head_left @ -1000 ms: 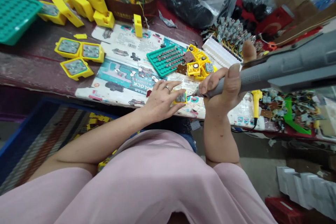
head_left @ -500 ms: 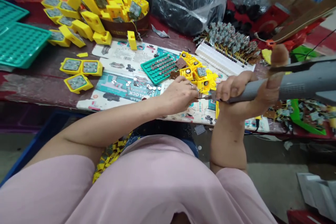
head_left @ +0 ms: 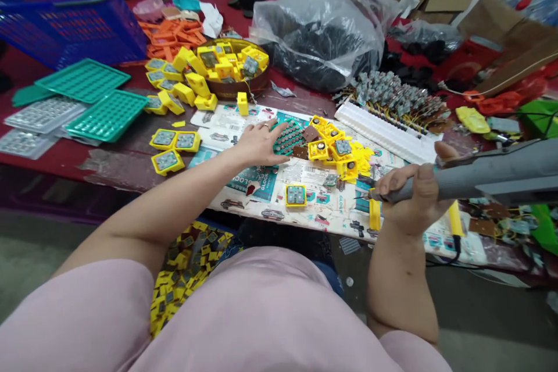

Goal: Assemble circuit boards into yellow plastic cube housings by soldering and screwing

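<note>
My left hand (head_left: 258, 143) reaches forward, fingers spread flat beside a small green tray of round metal cells (head_left: 288, 138), touching its near-left edge. It holds nothing. My right hand (head_left: 414, 192) is wrapped round a grey electric screwdriver (head_left: 479, 177), whose tip points left above the printed paper sheet (head_left: 305, 177). A small yellow square case (head_left: 295, 195) lies alone on the sheet between my hands. A cluster of open yellow cases (head_left: 335, 151) sits just right of the green tray.
A brown bowl heaped with yellow cases (head_left: 226, 70) stands at the back. Green trays (head_left: 107, 116) and a blue basket (head_left: 65, 11) are on the left. A white rack of wired boards (head_left: 383, 128) and a plastic bag (head_left: 322, 35) lie behind. Yellow parts fill a bin (head_left: 187, 261) below the table edge.
My left hand left the small yellow case on the sheet and moved forward to the green cell tray. My right hand drew the screwdriver back to the right. The camera tilted up.
</note>
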Available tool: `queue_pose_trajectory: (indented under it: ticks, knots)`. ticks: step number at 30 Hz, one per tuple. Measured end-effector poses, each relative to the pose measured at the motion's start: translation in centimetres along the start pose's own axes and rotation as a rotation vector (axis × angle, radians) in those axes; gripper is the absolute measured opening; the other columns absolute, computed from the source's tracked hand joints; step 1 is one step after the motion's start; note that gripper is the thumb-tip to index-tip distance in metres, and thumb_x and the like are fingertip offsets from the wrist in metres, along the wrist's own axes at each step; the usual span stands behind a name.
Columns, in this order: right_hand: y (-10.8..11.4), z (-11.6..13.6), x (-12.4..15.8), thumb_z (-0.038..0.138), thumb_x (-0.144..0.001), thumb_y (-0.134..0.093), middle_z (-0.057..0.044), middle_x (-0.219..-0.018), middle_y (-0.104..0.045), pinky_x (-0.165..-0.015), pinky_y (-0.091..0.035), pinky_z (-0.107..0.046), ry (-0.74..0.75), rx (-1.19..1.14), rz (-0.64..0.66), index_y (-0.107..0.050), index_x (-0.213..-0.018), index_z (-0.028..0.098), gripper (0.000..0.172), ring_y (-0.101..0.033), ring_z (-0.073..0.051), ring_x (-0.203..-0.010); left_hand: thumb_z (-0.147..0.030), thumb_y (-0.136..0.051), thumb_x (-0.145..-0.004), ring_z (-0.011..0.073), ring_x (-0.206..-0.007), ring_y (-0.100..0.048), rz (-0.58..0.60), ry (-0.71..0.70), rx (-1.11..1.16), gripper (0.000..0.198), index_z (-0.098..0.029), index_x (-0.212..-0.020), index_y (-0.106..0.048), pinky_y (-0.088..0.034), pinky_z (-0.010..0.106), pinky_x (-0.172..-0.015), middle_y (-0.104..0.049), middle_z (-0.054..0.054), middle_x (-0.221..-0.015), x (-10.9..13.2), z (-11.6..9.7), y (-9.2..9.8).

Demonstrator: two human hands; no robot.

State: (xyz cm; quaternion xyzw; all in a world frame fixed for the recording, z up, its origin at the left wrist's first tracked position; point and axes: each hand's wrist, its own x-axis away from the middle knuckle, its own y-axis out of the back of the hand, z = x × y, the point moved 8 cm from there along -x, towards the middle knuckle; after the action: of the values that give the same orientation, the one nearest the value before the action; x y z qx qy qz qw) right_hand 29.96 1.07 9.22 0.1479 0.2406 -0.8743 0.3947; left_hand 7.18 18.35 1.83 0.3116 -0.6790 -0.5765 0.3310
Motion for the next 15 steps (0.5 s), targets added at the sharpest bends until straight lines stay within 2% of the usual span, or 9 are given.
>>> queue_pose_trajectory:
  ticks: [2, 6, 12, 15]
  knots:
    - [-0.2, -0.2, 0.0, 0.038, -0.075, -0.073, 0.01, -0.044, -0.046, -0.034, -0.037, -0.025, -0.01, 0.002, -0.009, -0.065, -0.095, 0.028, 0.024, -0.039, -0.011, -0.031, -0.058, -0.062, -0.083, 0.0391, -0.14, -0.046, 0.022, 0.033, 0.001, 0.092, -0.019, -0.158, -0.026, -0.036, 0.051, -0.113, -0.038, 0.019, -0.159, 0.1, 1.1, -0.5]
    - [-0.9, -0.3, 0.1, 0.036, -0.075, -0.072, 0.009, -0.045, -0.047, -0.036, -0.038, -0.025, -0.024, 0.013, 0.0, -0.064, -0.094, 0.03, 0.021, -0.042, -0.011, -0.032, -0.054, -0.055, -0.087, 0.0373, -0.125, -0.058, -0.062, 0.055, -0.02, 0.081, -0.017, -0.156, -0.032, -0.042, 0.05, -0.106, -0.057, 0.019, -0.143, 0.5, 1.9, -0.4]
    - [-1.0, -0.8, 0.0, 0.035, -0.076, -0.071, 0.009, -0.045, -0.048, -0.034, -0.038, -0.025, -0.012, -0.011, 0.004, -0.065, -0.096, 0.03, 0.02, -0.041, -0.011, -0.031, -0.058, -0.056, -0.086, 0.0394, -0.116, -0.061, -0.101, 0.084, -0.055, 0.08, -0.015, -0.151, -0.04, -0.046, 0.053, -0.098, -0.061, 0.022, -0.136, 0.9, 5.5, -0.3]
    - [-1.3, -1.1, -0.2, 0.034, -0.076, -0.071, 0.009, -0.045, -0.048, -0.032, -0.038, -0.024, 0.009, -0.034, 0.01, -0.066, -0.096, 0.03, 0.022, -0.04, -0.011, -0.03, -0.061, -0.059, -0.085, 0.0422, -0.125, -0.055, -0.186, 0.057, -0.067, 0.074, -0.016, -0.142, -0.052, -0.04, 0.062, -0.104, -0.058, 0.021, -0.141, 1.2, 5.7, 0.3]
